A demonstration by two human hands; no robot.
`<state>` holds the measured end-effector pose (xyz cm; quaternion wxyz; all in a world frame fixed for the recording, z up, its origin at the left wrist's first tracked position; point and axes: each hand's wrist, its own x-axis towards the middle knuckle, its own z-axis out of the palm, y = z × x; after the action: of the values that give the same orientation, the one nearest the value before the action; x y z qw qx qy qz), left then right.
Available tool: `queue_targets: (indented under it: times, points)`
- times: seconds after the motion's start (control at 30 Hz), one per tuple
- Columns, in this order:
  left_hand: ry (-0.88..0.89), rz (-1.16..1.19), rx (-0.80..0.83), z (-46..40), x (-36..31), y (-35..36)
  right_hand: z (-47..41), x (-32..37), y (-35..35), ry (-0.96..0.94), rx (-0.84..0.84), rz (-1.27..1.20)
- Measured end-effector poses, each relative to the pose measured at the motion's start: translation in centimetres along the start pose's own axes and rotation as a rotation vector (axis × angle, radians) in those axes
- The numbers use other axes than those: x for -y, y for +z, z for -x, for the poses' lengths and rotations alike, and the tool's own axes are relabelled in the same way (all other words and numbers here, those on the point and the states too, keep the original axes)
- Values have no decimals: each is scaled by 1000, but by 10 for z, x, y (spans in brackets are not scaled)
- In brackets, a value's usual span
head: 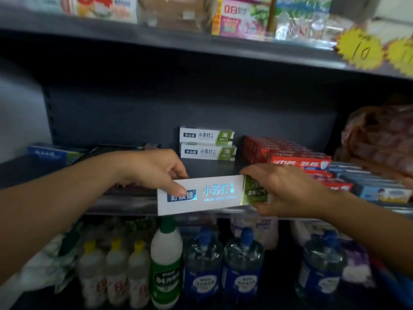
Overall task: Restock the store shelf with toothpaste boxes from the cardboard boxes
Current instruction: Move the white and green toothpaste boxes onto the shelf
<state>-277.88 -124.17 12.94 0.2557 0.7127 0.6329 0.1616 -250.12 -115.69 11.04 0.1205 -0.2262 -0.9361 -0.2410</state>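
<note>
A white and green toothpaste box [214, 193] is held level at the front edge of the dark middle shelf [210, 167]. My left hand [154, 170] grips its left end, thumb on the front face. My right hand [288, 190] grips its green right end. Farther back on the same shelf two matching white and green toothpaste boxes [207, 144] are stacked one on the other. No cardboard box is in view.
Red toothpaste boxes [288, 154] fill the shelf to the right, with blue boxes [380, 189] beyond them. A blue box [51, 153] lies at the left. Bottles [166, 262] stand on the shelf below. Packaged goods and yellow price tags [359, 49] sit above.
</note>
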Motion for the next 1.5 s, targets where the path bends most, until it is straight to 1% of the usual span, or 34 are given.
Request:
queue_targets:
  times: [0.13,0.27,0.4,0.47,0.6,0.8,0.9,1.07,1.27,1.37,1.5]
  points:
    - [-34,-33,-105,-19,-2,-16,-21,-14,2,53,7,75]
    - [-73,-128,-230,-46,0,-22,-43,-26,13,87,63,0]
    - [-113,-273,-292,-80,12,-20,-65,-44,33,83,101,2]
    - [-128,-294,-311,-95,18,-16,-74,-52,45,90,112,-3]
    - [-151,-368,-324,-124,31,-9,-89,-65,73,92,145,3]
    - [-194,-400,-330,-156,41,1,-109,-85,108,70,185,16]
    - [-219,-389,-359,-164,41,1,-118,-92,115,67,202,-3]
    - [-254,-411,-341,-173,48,-8,-134,-100,121,57,206,-12]
    - [-259,-478,-318,-196,71,-35,-160,-108,135,160,238,-92]
    - [-259,-527,-286,-207,77,-45,-173,-112,139,244,271,-142]
    - [-251,-568,-344,-228,87,-49,-191,-119,146,377,324,-168]
